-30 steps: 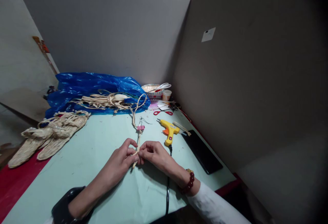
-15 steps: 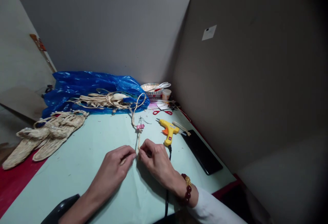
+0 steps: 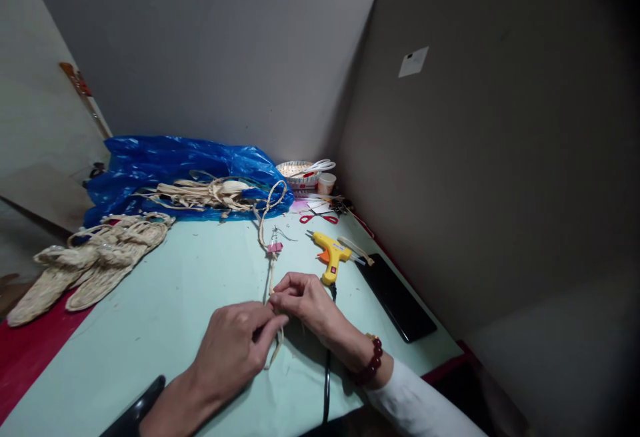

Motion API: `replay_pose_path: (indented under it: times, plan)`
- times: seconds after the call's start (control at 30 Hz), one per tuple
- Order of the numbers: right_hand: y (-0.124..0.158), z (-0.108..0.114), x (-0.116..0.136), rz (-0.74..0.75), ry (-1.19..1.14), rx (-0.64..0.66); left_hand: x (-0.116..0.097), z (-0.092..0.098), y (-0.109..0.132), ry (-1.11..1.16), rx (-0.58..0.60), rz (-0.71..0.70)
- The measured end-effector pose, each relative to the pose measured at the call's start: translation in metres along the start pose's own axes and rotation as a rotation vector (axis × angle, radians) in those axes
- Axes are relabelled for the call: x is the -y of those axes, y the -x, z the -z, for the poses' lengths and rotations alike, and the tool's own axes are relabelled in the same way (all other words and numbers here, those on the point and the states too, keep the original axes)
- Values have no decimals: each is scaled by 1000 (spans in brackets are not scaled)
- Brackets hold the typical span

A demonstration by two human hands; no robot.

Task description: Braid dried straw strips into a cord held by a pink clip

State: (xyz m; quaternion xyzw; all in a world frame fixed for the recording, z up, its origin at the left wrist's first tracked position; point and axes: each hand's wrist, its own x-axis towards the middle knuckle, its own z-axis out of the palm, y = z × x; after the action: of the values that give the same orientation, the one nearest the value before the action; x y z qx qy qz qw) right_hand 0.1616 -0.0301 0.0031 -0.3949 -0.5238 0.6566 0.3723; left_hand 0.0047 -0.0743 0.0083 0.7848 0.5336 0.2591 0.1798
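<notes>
Pale green tabletop (image 3: pixel 165 303), grey walls close around. Both my hands meet near front edge, pinching same straw cord (image 3: pixel 271 275). Left hand (image 3: pixel 235 350): fingers closed on cord from near side. Right hand (image 3: pixel 305 300): fingertips clamped on it just beyond, touching left. Cord runs away from me to pink clip (image 3: pixel 275 247), then loops toward blue bag (image 3: pixel 150 163); loose tail pokes out below left fingers. Yellow glue gun (image 3: pixel 330 253) just beyond right hand, black phone (image 3: pixel 395 297) further right. Straw sandals (image 3: pixel 95 260) well off to left.
</notes>
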Motion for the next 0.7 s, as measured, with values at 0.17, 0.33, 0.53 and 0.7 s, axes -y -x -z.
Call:
replay_pose_path:
  times: [0.17,0.33,0.53,0.7]
  plan:
    - [2,4,-1,22,-30,80,6,10,-14,368,-66,277]
    - [0,8,-6,4,19,101,16,3,-22,959,305,430]
    - [-2,10,-8,32,138,132,18,5,-24,1033,348,505]
    - [5,7,-2,105,401,111,18,7,-23,935,342,482]
